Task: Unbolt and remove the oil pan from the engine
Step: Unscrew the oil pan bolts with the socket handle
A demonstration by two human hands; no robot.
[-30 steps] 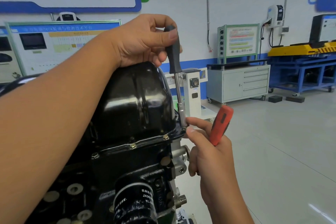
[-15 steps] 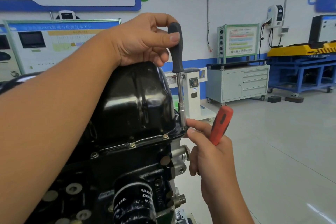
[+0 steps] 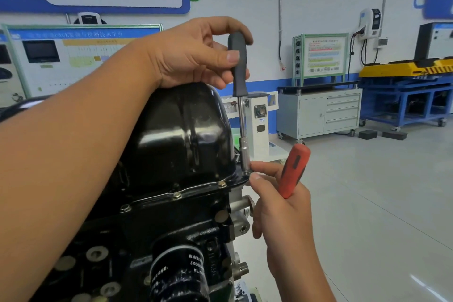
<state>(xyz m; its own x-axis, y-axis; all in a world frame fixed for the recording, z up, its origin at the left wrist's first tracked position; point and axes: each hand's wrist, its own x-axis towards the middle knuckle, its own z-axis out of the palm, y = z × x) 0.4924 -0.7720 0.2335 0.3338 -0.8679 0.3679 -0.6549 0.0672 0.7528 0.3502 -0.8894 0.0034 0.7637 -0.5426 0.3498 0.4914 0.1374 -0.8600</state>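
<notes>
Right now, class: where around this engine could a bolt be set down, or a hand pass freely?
Free: the floor right of the right hand, up to the grey cabinet. Crowded: the oil pan flange corner, where the left hand stands the nut driver and right fingers, also holding a red-handled tool, touch its socket.

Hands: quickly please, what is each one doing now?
Left hand: grips the black-handled nut driver.
Right hand: holds the orange-handled tool; its fingers touch the driver's metal socket.
</notes>
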